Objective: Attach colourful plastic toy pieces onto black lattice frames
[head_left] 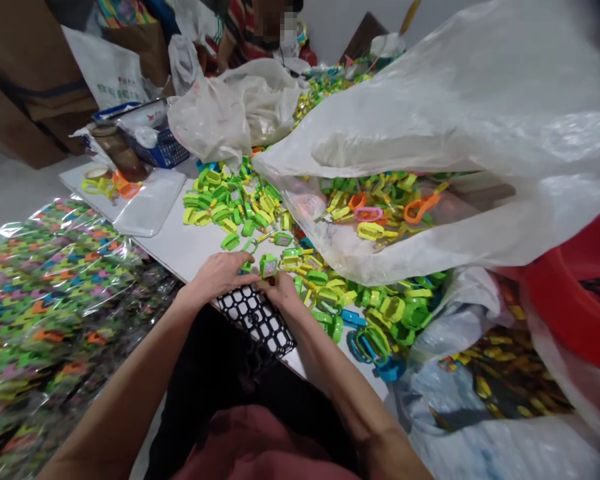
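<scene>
I see both bare hands close together at the near edge of a white counter (163,248). The left hand (215,277) bends over it, its fingers (240,259) curled down by a bit of green plastic; whether they are clamped on it I cannot tell. The right hand (286,295) sits just beside, fingers curled inward, and their tips are too hidden for me to say if they are together or apart. Between the hands, at the fingertips, is a green toy watch (269,265) with a pale square face. Just below lies a black lattice (257,320), with white showing through its holes.

Beyond the hands spreads a loose heap of green and yellow toy watches (230,200). On the right, a big clear plastic bag (410,127) gapes over more of them, some orange, one pink. A red tub (555,280) stands at far right. Far left on the counter I see a brown jar (119,155) beside a blue basket (167,150). Across from me is a person in a striped top (240,30).
</scene>
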{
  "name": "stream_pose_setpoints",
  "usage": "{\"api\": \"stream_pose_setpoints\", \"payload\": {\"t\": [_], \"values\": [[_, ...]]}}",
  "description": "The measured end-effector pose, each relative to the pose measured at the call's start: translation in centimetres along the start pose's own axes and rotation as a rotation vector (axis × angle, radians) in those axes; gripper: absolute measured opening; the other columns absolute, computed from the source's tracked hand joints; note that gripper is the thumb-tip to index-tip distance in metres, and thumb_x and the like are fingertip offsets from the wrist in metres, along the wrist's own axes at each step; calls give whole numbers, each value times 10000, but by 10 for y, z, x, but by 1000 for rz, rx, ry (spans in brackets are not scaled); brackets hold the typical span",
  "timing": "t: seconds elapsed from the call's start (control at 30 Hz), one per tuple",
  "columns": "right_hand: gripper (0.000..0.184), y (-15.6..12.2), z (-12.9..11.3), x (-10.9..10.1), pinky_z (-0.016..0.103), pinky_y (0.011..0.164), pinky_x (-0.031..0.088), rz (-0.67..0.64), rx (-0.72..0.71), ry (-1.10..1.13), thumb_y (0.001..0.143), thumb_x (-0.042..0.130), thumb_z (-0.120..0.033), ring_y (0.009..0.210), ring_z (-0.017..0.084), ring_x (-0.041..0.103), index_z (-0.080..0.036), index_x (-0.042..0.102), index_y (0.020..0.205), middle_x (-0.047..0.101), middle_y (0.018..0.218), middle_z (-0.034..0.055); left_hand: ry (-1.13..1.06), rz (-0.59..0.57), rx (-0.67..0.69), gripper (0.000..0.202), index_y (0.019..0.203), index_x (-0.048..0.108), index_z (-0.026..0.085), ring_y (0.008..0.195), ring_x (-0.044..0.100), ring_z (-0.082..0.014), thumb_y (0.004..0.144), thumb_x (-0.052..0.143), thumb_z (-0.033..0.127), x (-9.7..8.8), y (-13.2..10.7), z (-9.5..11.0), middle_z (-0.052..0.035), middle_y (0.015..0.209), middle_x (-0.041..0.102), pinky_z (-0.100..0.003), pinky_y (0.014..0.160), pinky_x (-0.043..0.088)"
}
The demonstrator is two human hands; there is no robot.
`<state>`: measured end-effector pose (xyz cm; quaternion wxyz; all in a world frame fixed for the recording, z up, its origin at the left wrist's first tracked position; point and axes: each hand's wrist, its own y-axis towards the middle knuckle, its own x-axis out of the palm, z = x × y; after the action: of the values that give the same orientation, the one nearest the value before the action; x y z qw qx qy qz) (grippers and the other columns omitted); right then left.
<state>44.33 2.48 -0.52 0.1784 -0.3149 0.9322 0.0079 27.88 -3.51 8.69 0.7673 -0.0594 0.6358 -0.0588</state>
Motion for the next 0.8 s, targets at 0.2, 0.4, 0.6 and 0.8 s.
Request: {"api": "stream_pose_setpoints", "payload": {"t": [0.2,0.4,0.6,0.8], "values": [[273,10,23,15,313,730,514,114,-111,39,779,632,-369,770,213,642,-140,706,908,731,865,64,-21,-19,17,491,1219,611,131,1085,642,-298,923,563,518,-4,-3,7,-125,1158,690,-343,906,470],[341,10,32,14,378,816,505,123,-138,-260,829,573,-400,871,273,646,-116,685,981,717,945,140,-116,-34,20,573,1354,523,163,1148,605,-304,895,619,491,6,1,2,-102,1253,646,-386,971,432],[278,15,5,30,336,800,482,65,-89,-570,870,502,-276,917,273,630,-124,641,1055,692,943,133,-72,54,27,623,1457,416,233,1172,603,-275,926,561,524,0,1,-1,-92,1279,644,-330,965,445],[214,23,-13,-13,288,771,469,-209,-201,-591,877,537,-199,835,208,629,-160,667,1043,700,920,71,-56,9,-6,511,1352,536,246,1068,670,-277,920,556,520,-2,-13,-2,-75,1188,701,-325,900,492]]}}
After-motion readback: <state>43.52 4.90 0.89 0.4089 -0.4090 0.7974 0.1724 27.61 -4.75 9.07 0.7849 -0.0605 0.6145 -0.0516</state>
